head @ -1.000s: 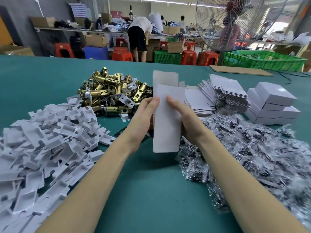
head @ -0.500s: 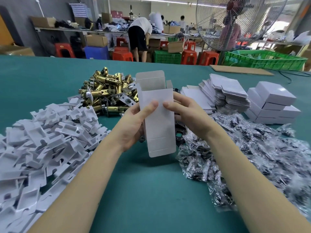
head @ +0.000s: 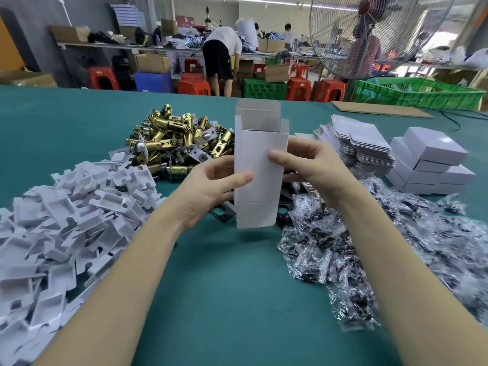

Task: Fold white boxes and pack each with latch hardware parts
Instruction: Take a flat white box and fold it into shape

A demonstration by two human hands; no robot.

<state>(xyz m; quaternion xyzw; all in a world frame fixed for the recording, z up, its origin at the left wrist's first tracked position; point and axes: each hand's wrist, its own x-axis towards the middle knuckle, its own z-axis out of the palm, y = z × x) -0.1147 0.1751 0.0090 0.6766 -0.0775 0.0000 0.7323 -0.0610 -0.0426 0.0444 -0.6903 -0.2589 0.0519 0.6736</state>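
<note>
A white cardboard box (head: 260, 157) stands upright above the green table (head: 224, 286), opened into a tube with its top flaps raised. My left hand (head: 211, 188) grips its left side, thumb across the front face. My right hand (head: 314, 167) grips its right side, thumb on the front. Behind the box lies a pile of brass latch bolts (head: 174, 138). White insert cards (head: 68, 215) are heaped at the left. Clear bags of small dark parts (head: 383, 249) spread at the right. Dark flat plates (head: 284, 212) show under the box.
Flat unfolded box blanks (head: 361, 143) are stacked behind my right hand, with folded white boxes (head: 433, 162) beside them. A cardboard sheet (head: 380, 109) and a green crate (head: 420, 95) lie at the far edge. A large fan (head: 375, 33) and people stand beyond.
The flat box blank has been squeezed open into a square tube and stood more upright. My thumbs have shifted lower on its front face.
</note>
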